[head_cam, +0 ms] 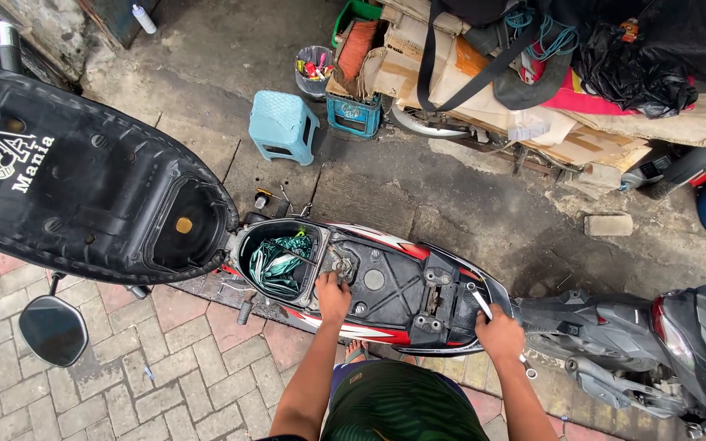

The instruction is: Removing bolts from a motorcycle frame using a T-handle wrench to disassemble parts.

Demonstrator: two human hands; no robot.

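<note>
- A round mirror (53, 330) is seen low at the far left, over the brick paving (173, 384)
- The black seat (83, 184) is swung up and open on its hinge, underside showing, so the bay beneath is laid bare
- In the storage compartment (281, 260) a green cloth (278, 263) is stuffed (probably just stowed there)
- The left hand (333, 296) is pressed down on the black frame cover (386, 287) beside the compartment, fingers curled at a small fitting; whether anything is pinched cannot be told from above
- The right hand (500, 333) is clenched around a metal wrench (484, 306), its head set against the rear edge of the cover, where a fastener would be reached
- A light blue stool (283, 124) is stood behind the scooter, with a tub of tools (315, 67) near it, both kept within reach
- A second scooter's tail (655, 343) is parked at the right
</note>
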